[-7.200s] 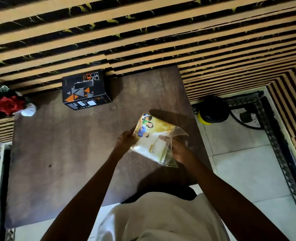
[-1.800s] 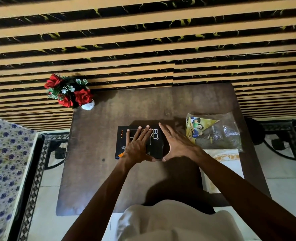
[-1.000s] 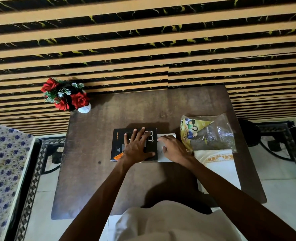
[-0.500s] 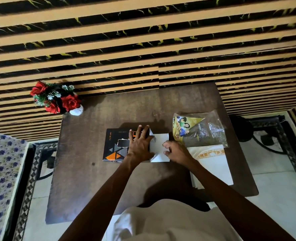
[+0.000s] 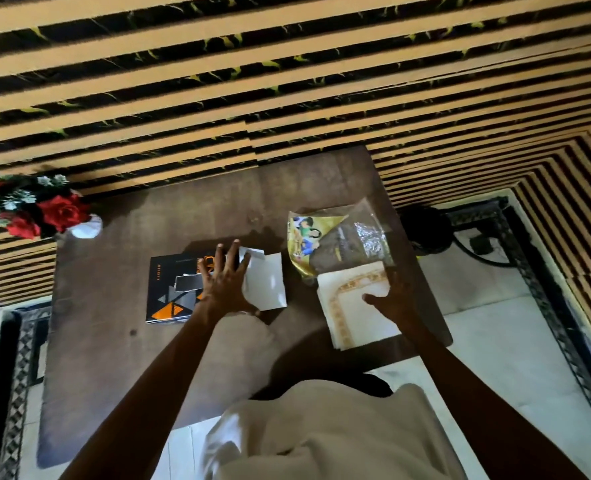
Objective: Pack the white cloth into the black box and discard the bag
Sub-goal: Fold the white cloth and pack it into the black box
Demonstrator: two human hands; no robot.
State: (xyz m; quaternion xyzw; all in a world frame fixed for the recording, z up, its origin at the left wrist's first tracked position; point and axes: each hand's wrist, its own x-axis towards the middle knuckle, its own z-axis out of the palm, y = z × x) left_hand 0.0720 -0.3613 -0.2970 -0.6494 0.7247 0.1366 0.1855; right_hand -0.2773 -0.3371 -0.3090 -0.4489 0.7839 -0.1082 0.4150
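The black box (image 5: 173, 292) with orange and grey triangles lies flat on the brown table (image 5: 114, 341), its white flap (image 5: 264, 284) folded out to the right. My left hand (image 5: 223, 285) rests spread on the box's right end, fingers apart. The folded white cloth (image 5: 356, 317) with a gold border lies at the table's right edge. My right hand (image 5: 393, 299) lies flat on the cloth, fingers open. The clear bag (image 5: 339, 242) with a yellow printed card sits just behind the cloth.
A white vase of red flowers (image 5: 44, 213) stands at the table's far left corner. A striped wall runs behind the table. On the tiled floor to the right lie a dark round object (image 5: 425, 228) and a patterned floor border.
My right hand left the box's white flap and moved right onto the white cloth. The flap now lies fully folded out. My left hand stays on the box.
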